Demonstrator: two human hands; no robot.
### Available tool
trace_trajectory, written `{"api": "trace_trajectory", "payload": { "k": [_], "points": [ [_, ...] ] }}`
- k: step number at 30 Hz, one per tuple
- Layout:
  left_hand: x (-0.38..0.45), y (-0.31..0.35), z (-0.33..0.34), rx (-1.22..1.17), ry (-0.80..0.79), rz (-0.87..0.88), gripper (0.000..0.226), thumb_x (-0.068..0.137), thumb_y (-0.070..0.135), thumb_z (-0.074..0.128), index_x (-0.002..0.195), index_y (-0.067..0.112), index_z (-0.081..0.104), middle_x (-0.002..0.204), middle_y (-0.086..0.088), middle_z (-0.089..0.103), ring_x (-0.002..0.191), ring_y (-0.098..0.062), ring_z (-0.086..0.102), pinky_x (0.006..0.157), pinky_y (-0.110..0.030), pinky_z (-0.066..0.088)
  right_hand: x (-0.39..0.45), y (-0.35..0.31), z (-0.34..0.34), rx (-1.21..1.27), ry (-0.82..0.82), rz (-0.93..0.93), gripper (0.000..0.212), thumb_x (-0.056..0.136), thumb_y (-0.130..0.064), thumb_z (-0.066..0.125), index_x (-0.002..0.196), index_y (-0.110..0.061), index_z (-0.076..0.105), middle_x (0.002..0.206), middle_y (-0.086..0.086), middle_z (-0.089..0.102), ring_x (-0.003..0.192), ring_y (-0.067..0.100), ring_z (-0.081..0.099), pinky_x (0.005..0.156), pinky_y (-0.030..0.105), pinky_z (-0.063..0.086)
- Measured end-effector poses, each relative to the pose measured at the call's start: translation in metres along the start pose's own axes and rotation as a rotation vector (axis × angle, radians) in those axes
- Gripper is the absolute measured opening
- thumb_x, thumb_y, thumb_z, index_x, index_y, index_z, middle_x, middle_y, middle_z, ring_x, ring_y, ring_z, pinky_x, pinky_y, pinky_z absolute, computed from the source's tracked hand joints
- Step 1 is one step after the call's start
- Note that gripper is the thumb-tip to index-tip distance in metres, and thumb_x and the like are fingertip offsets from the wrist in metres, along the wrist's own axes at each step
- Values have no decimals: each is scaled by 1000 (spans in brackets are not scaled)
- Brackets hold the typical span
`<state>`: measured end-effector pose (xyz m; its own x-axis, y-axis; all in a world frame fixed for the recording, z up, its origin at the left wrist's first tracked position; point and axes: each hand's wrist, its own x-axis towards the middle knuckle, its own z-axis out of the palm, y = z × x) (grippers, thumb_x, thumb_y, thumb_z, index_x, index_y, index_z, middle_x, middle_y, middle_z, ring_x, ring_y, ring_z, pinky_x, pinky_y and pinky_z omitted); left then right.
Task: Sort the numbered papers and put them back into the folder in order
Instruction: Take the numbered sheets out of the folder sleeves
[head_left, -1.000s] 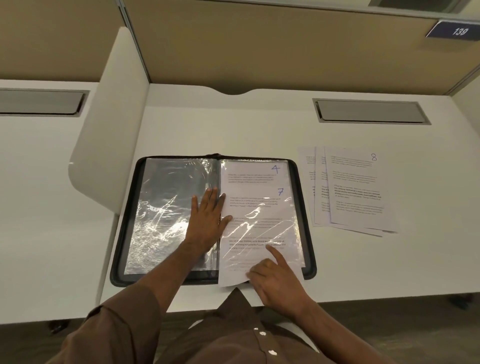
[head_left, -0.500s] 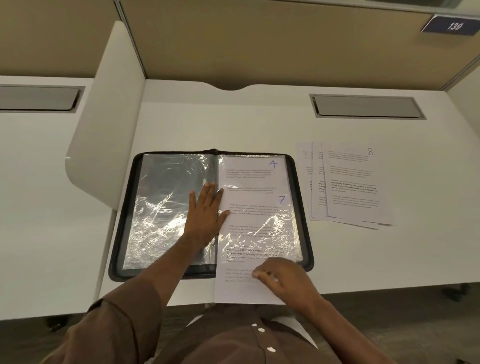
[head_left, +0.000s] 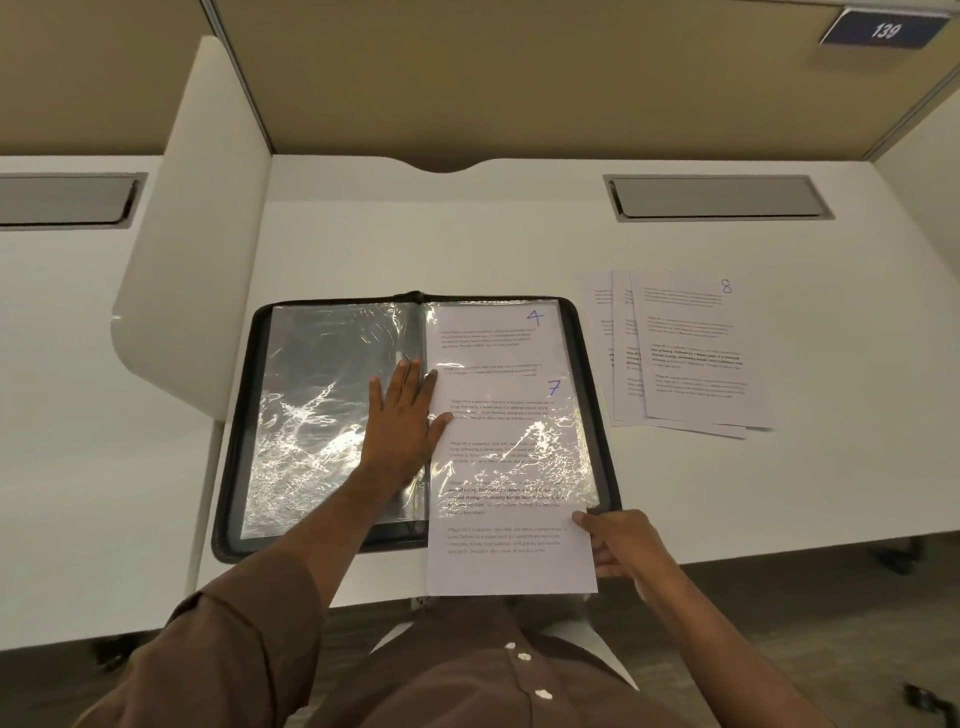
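Head view, desk inventory. White desk (head_left: 467, 244): grey cable hatch (head_left: 719, 197) at 1 o'clock; white divider panel (head_left: 202, 228) at 10 o'clock; blue plate reading 139 (head_left: 883, 31) on the far wall.

Loose papers (head_left: 691, 358), fanned, top sheet marked 8, lie at 3 o'clock of the open folder (head_left: 244, 415), apart from it.

Folder's right sleeve shows sheet 4 (head_left: 493, 332). Sheet 7 (head_left: 509, 561) sits partly inside that sleeve, its lower part sticking out over the desk edge.

My left hand (head_left: 402, 421) lies flat, fingers straight, on the left sleeve beside the spine. My right hand (head_left: 621, 543) pinches sheet 7's right edge; its fingers below the paper are hidden.

Printed text is too small to read; glare covers the plastic.
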<state>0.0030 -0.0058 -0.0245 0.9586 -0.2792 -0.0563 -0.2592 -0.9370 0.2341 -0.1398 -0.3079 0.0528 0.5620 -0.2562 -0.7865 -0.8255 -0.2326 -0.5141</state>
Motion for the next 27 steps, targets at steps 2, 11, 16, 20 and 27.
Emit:
{"api": "trace_trajectory", "payload": {
  "k": [2, 11, 16, 20, 27],
  "points": [
    [0, 0, -1, 2, -8, 0, 72, 103, 61, 17, 161, 18, 12, 169, -7, 3, 155, -23, -7, 124, -57, -3, -1, 1, 5, 111, -64, 47, 28, 90, -31, 76, 106, -9, 67, 96, 9, 77, 85, 27, 75, 70, 35, 61],
    [3, 2, -3, 54, -81, -24, 77, 100, 64, 7, 162, 18, 6, 169, -9, 1, 156, -26, -8, 123, -59, 1, -4, 0, 7, 351, -253, 82, 29, 87, -13, 77, 114, -5, 70, 104, 14, 77, 99, 35, 73, 86, 48, 60],
    [4, 8, -11, 61, -132, -38, 82, 96, 67, -2, 161, 17, -2, 169, -10, -8, 155, -27, -14, 123, -59, -3, 2, 1, 3, 343, -342, 39, 33, 85, -19, 79, 116, -11, 71, 107, 10, 77, 101, 31, 73, 93, 49, 58],
    [5, 9, -13, 59, -151, -48, 88, 91, 71, -11, 161, 17, -6, 168, -8, -14, 153, -25, -19, 123, -57, -5, 5, 4, 6, 329, -399, 4, 34, 87, -18, 78, 120, -16, 69, 111, 8, 76, 104, 31, 72, 96, 54, 56],
    [9, 10, -17, 17, -223, -90, 79, 99, 65, 13, 161, 20, -6, 168, -6, -13, 154, -22, -18, 123, -55, -8, -16, -2, -6, 316, -557, -10, 41, 86, -13, 78, 126, -15, 67, 116, 6, 75, 110, 28, 71, 97, 53, 55]
  ]
}}
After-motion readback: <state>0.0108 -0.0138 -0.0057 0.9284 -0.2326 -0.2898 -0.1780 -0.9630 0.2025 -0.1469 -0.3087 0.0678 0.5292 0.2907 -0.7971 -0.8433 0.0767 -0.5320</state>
